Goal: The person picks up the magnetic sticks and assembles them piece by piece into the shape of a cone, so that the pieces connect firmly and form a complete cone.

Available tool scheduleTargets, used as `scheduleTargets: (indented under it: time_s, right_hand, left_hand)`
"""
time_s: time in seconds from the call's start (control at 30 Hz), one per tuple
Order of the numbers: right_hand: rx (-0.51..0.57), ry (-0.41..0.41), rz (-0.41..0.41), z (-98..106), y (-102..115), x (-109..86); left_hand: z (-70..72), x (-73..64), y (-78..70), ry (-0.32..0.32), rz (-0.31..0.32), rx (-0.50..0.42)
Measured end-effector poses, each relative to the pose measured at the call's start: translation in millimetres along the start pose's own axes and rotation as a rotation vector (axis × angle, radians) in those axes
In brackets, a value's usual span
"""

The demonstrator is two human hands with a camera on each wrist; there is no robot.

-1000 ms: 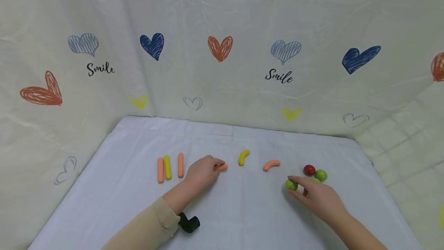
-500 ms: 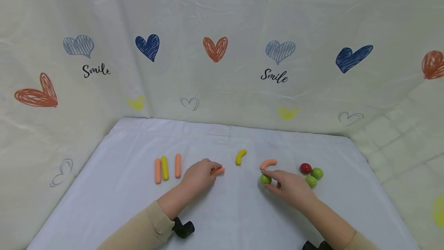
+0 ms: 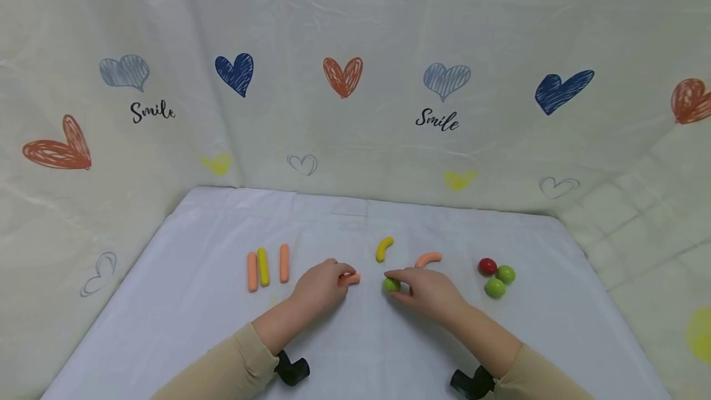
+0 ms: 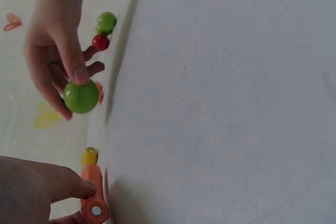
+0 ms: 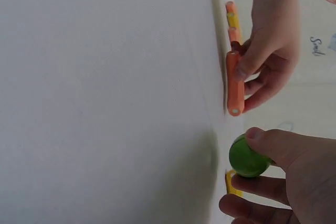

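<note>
My left hand (image 3: 322,289) pinches a straight orange stick (image 5: 234,85) between thumb and fingers, low over the middle of the white cloth. A pale dot marks the stick's end in both wrist views. Just to the right, my right hand (image 3: 433,295) holds a shiny green ball (image 5: 247,158) by thumb and fingertips, with a gap between ball and stick. In the left wrist view that ball (image 4: 81,96) shows above the cloth. Beyond the hands lie a curved yellow piece (image 3: 384,249) and a curved orange piece (image 3: 429,258), the latter partly behind my right hand.
Left on the cloth (image 3: 194,326), two orange sticks (image 3: 252,271) and a yellow stick (image 3: 263,266) lie roughly parallel. A red ball (image 3: 487,266) and two green balls (image 3: 495,287) cluster at the right. A white curtain (image 3: 389,159) with printed hearts rises behind.
My right hand has carried the green ball leftward, from beside the other balls to near the left hand. The left hand keeps its grip on the orange stick and has barely moved.
</note>
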State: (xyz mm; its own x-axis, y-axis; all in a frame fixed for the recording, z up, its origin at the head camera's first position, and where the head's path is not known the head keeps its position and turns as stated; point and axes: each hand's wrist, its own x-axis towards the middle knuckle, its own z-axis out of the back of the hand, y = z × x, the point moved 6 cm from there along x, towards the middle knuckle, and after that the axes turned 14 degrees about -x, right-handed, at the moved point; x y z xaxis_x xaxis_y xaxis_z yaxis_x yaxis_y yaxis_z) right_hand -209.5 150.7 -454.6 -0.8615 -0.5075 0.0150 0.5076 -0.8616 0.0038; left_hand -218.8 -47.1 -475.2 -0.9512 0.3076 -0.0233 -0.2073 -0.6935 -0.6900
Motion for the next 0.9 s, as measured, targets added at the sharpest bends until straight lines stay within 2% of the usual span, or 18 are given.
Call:
scheduleTargets:
  time_s: [0.2,0.37,0.53,0.9]
  right_hand:
    - [0.041,0.003,0.005,-0.1,10.1,11.7]
    - [0.063,-0.006,0.032,-4.9,14.2,17.3]
    - [0.087,0.018,0.031,-10.8,16.6,23.5]
    - [0.096,0.010,0.025,-13.1,20.9,28.6]
  left_hand:
    - [-0.1,0.1,-1.7,0.002,-0.020,-0.032]
    - [-3.6,1.7,-0.3,0.014,-0.007,-0.047]
    - [-5.9,3.1,1.6,0.023,0.010,-0.042]
    - [-7.9,3.7,2.4,0.029,0.006,-0.041]
